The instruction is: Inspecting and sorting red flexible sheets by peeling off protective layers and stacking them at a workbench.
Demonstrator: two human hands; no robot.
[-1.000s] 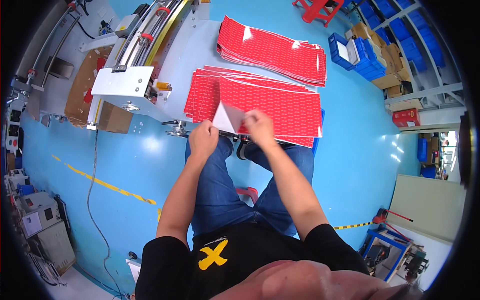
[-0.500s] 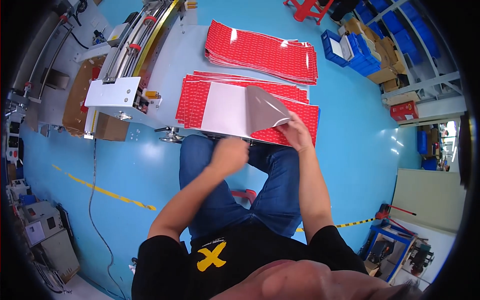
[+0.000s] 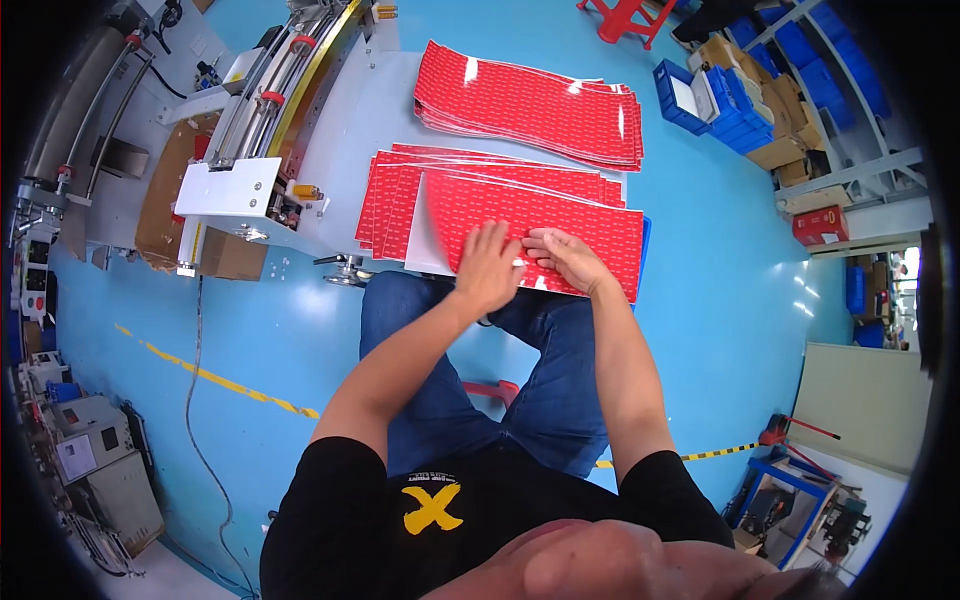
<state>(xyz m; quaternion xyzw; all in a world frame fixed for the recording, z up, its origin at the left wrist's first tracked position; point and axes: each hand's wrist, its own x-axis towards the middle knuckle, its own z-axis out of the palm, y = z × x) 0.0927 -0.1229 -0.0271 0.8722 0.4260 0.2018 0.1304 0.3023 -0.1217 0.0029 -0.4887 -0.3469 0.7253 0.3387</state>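
A red printed sheet point(image 3: 560, 225) lies at the front of the table, above my lap. Its left end curves up, blurred, and a pale grey-white surface point(image 3: 424, 236) shows beside it. My left hand point(image 3: 490, 268) rests on the red sheet near its front edge, fingers spread. Just right of it, my right hand point(image 3: 568, 258) is on the same sheet with its fingers stretched toward the left hand. A small white spot shows by the left fingertips; I cannot make out what it is. Behind lie fanned red sheets point(image 3: 385, 205).
A second stack of red sheets point(image 3: 525, 105) sits farther back on the white table point(image 3: 345, 150). To the left stands a roller machine point(image 3: 235, 190) with a metal handwheel point(image 3: 343, 268). Blue bins point(image 3: 725, 110) and cartons are at the far right, near a red stool point(image 3: 625, 18).
The lifted grey flap is down, and red now covers most of the pale area. My left hand has moved from above my lap onto the sheet; my right hand has shifted left.
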